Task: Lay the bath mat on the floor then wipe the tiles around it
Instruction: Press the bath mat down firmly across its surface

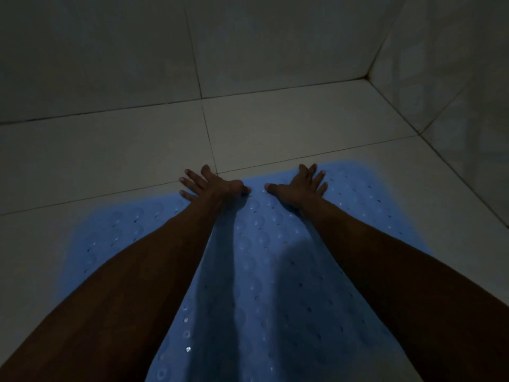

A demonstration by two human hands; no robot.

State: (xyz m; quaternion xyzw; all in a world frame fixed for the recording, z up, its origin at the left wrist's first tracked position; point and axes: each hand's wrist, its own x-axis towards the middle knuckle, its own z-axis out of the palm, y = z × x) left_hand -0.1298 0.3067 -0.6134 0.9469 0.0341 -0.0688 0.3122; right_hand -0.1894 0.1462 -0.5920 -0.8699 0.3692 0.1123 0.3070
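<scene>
A blue bath mat (256, 271) with small holes and round bumps lies flat on the pale tiled floor (110, 144), reaching from the bottom of the view to mid-frame. My left hand (209, 184) rests palm down at the mat's far edge, fingers spread and partly over the bare tile. My right hand (300, 186) presses flat on the mat near its far edge, fingers apart. Neither hand holds anything. My forearms cover parts of the mat on both sides.
The room is dim. A tiled wall (110, 51) rises beyond the floor, and a second wall (454, 78) meets it at a corner on the right. Bare floor tiles lie left, right and beyond the mat. No cloth is in view.
</scene>
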